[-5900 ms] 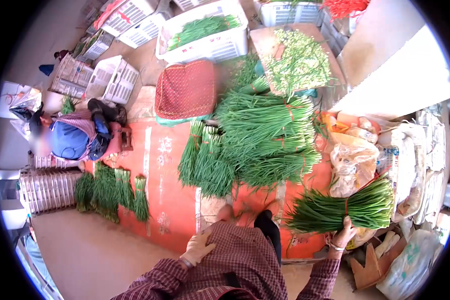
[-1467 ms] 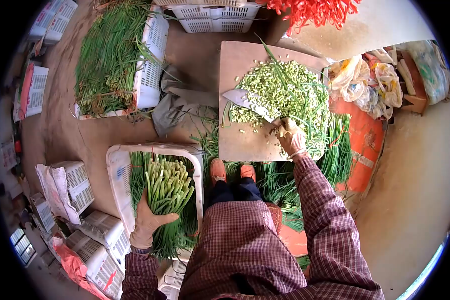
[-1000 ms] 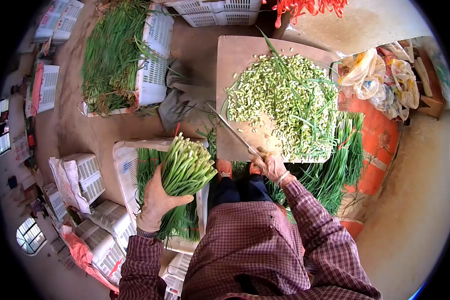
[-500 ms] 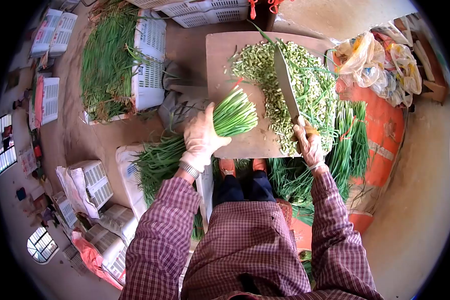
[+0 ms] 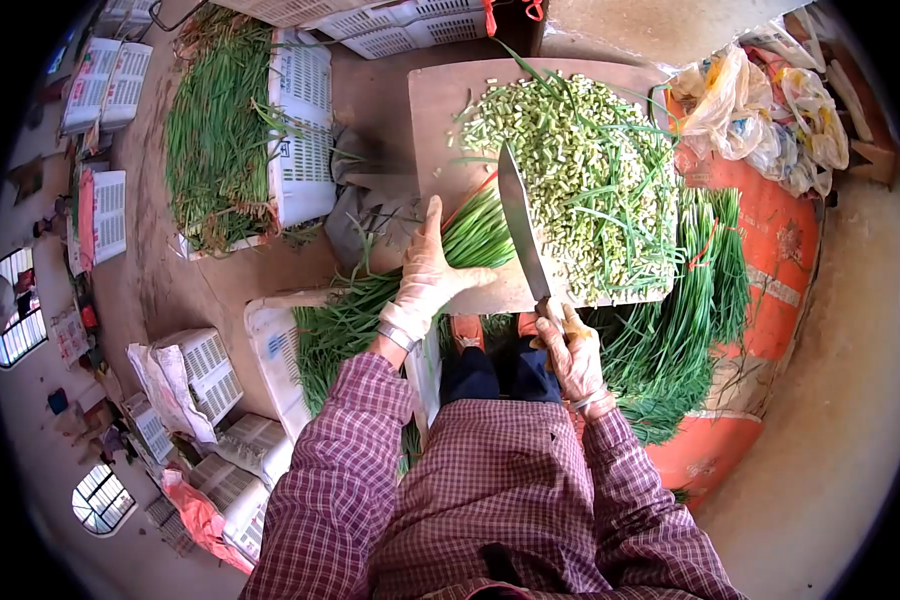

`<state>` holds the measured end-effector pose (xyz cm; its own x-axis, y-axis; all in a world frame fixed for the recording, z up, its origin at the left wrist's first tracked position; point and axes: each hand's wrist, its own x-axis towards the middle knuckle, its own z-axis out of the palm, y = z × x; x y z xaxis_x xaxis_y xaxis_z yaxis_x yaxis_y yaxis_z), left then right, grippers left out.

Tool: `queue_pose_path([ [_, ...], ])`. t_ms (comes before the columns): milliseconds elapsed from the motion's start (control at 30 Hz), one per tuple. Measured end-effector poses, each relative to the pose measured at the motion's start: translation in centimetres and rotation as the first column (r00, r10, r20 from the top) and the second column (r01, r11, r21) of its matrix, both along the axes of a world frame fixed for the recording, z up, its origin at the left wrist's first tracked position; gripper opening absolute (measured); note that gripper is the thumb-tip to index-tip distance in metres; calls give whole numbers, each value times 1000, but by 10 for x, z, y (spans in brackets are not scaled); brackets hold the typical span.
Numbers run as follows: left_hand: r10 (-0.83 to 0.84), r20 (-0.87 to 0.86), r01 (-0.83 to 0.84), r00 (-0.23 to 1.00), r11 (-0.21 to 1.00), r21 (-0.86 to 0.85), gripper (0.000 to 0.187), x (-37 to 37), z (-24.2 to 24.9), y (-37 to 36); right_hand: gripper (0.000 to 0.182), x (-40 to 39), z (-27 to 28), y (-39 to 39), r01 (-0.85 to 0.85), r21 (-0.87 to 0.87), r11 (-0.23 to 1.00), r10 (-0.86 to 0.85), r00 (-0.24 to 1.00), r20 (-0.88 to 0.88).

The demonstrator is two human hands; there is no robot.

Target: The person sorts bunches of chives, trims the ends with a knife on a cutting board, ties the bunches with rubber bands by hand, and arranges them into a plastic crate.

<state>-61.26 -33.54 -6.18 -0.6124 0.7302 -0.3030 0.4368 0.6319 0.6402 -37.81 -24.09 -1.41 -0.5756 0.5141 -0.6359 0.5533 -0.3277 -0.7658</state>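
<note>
My gloved left hand [image 5: 432, 280] lies over a bunch of garlic chives [image 5: 478, 232], gripping it at the left of the cutting board [image 5: 440, 110]. Its index finger and thumb reach along either side of the stalks, while the other fingers are hidden. A red tie shows near the bunch's upper edge. My gloved right hand [image 5: 572, 355] grips the handle of a long kitchen knife [image 5: 523, 220]. The blade points away from me, beside the cut ends of the bunch. Chopped stalk pieces [image 5: 590, 190] cover the board right of the blade.
Tied chives [image 5: 705, 260] lie right of the board on orange sheeting [image 5: 775, 265]. Plastic bags [image 5: 755, 120] are piled at the upper right. A white crate [image 5: 305, 130] beside heaped chives stands upper left; another crate [image 5: 270, 345] is under my left arm.
My right hand has brought the knife left and toward me, from over the chopped pieces to the bunch's cut end. My left hand has shifted slightly right with the bunch.
</note>
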Motion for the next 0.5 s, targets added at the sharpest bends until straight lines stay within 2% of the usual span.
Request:
queue_pose_path([
  [33, 91, 350, -162, 932, 970, 179, 117, -6, 1, -2, 49, -1, -5, -1, -6, 2, 1000, 6, 999, 42],
  [67, 204, 595, -362, 777, 919, 157, 107, -11, 1, -4, 47, 0, -10, -5, 16, 22, 1000, -16, 1000, 3],
  [100, 277, 790, -539, 547, 838, 79, 96, -16, 17, 2, 45, 2, -17, -8, 37, 39, 999, -35, 999, -39],
  [133, 273, 741, -530, 614, 838, 131, 71, -22, 2, 1, 43, 6, -22, -9, 16, 44, 999, -15, 1000, -27],
  [167, 276, 742, -532, 611, 837, 127, 71, -29, -1, 3, 42, 9, -27, -11, -6, 50, 999, 6, 1000, -15],
  [233, 215, 640, -360, 738, 927, 104, 54, -38, -8, 10, 43, 2, -14, -6, -46, 55, 997, 44, 999, 30],
  [267, 250, 528, -386, 811, 908, 163, 35, -33, -12, 13, 44, -1, -9, -5, -60, 58, 997, 57, 997, 47],
  [367, 276, 463, -341, 842, 938, 59, 27, -36, 3, 25, 43, -3, -10, -7, -16, 56, 998, 16, 1000, 9],
  [400, 259, 410, -335, 874, 934, 124, 19, -35, 1, 26, 42, -2, -13, -8, -16, 61, 998, 15, 1000, 8],
  [433, 259, 409, -334, 875, 934, 124, 19, -36, 0, 26, 41, 0, -17, -9, -14, 67, 998, 14, 1000, 7],
  [500, 247, 265, -274, 932, 959, 71, 26, -39, -4, 26, 41, 3, -27, -12, -16, 124, 992, 21, 999, -34],
])
